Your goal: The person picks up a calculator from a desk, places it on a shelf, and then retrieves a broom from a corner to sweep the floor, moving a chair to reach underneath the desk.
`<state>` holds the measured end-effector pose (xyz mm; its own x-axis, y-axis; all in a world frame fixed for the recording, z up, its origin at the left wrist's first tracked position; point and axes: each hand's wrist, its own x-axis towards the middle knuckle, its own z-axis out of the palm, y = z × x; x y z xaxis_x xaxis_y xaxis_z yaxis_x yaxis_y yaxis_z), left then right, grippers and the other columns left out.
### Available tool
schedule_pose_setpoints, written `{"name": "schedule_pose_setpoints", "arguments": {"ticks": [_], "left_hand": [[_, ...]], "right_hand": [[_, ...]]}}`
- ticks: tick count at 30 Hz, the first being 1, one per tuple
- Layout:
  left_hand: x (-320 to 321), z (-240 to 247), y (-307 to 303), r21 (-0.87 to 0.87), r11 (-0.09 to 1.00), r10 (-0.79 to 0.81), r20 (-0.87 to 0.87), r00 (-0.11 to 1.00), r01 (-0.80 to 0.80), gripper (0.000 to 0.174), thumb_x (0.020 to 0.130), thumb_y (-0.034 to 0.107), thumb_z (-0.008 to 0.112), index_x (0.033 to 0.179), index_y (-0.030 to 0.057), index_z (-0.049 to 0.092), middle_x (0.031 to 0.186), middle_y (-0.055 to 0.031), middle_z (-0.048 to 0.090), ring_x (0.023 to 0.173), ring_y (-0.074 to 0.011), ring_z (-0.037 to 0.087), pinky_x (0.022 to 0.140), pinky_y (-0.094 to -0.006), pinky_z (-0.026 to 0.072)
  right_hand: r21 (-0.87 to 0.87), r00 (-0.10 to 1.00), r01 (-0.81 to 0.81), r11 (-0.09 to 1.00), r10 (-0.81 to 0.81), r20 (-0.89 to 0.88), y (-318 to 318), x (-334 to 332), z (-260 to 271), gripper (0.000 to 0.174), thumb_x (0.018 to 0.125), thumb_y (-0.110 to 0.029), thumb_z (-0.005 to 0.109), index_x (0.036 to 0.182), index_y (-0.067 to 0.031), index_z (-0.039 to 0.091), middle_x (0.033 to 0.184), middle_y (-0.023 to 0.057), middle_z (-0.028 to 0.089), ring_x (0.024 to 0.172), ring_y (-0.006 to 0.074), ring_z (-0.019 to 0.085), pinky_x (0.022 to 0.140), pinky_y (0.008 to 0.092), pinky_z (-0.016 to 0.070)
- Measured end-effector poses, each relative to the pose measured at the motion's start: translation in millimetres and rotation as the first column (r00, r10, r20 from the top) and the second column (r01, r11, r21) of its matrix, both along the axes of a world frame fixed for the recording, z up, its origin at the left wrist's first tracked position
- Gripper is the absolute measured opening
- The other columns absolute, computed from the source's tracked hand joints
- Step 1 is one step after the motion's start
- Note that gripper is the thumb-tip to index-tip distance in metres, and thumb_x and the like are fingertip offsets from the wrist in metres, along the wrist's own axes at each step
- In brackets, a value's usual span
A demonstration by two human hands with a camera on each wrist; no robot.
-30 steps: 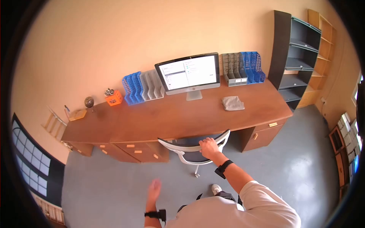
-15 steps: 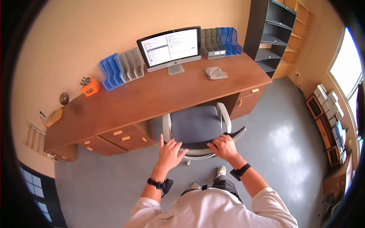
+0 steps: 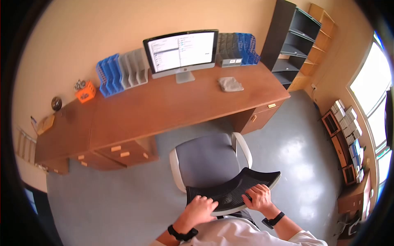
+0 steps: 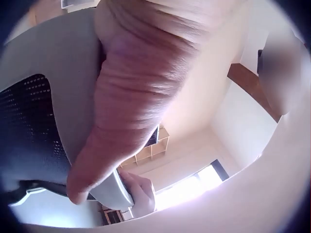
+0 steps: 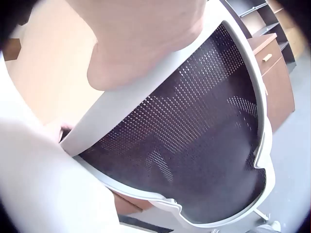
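In the head view an office chair with a grey seat [image 3: 208, 160] and a black mesh backrest [image 3: 234, 190] stands between the person and the desk. The left hand [image 3: 200, 211] grips the left part of the backrest's top edge, fingers bent over the mesh side. Farther right, the right hand [image 3: 259, 197] holds the same edge. The left wrist view has the left thumb [image 4: 121, 116] along the pale frame [image 4: 73, 73]. From the right wrist, the right hand [image 5: 141, 43] lies over the frame [image 5: 131, 92], above the dark mesh [image 5: 194, 126].
A long brown desk [image 3: 164, 110] bears a monitor [image 3: 182, 51], a grey cloth [image 3: 230, 84], blue file racks [image 3: 110, 76] and an orange box [image 3: 85, 92]. A black shelf [image 3: 279, 35] stands at the back right; books [image 3: 349, 123] line the right wall. Grey floor surrounds the chair.
The chair has come back from the desk toward the person, its seat now fully out. The left hand, at first away from the chair, has taken hold of the backrest beside the right hand.
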<state>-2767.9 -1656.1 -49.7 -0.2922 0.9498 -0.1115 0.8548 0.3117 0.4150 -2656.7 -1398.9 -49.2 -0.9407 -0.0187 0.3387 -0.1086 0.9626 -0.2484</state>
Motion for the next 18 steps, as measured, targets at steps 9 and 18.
{"name": "schedule_pose_setpoints", "arguments": {"ticks": [9, 18], "left_hand": [[-91, 25, 31, 0.002, 0.989, 0.145, -0.032, 0.989, -0.145, 0.045, 0.066, 0.037, 0.077, 0.105, 0.0154, 0.07, 0.097, -0.003, 0.07, 0.088, -0.024, 0.067, 0.075, -0.0358, 0.0525], [-146, -13, 137, -0.012, 0.948, 0.307, -0.232, 0.923, -0.318, 0.043, 0.071, 0.035, 0.076, 0.099, 0.0061, 0.06, 0.093, -0.0139, 0.068, 0.086, -0.0328, 0.066, 0.073, -0.0436, 0.0529]], "right_hand": [[0.008, 0.997, -0.023, 1.0, 0.023, -0.079, 32, -89, -1, 0.032, 0.077, -0.032, 0.068, 0.056, -0.0123, 0.053, 0.054, 0.0018, 0.05, 0.053, 0.0198, 0.052, 0.053, 0.0334, 0.039], [0.003, 0.989, -0.024, 1.0, 0.024, -0.147, 84, -208, -20, 0.037, 0.083, -0.036, 0.058, 0.057, -0.0095, 0.058, 0.057, 0.0067, 0.058, 0.063, 0.0248, 0.059, 0.063, 0.0367, 0.0439]]}}
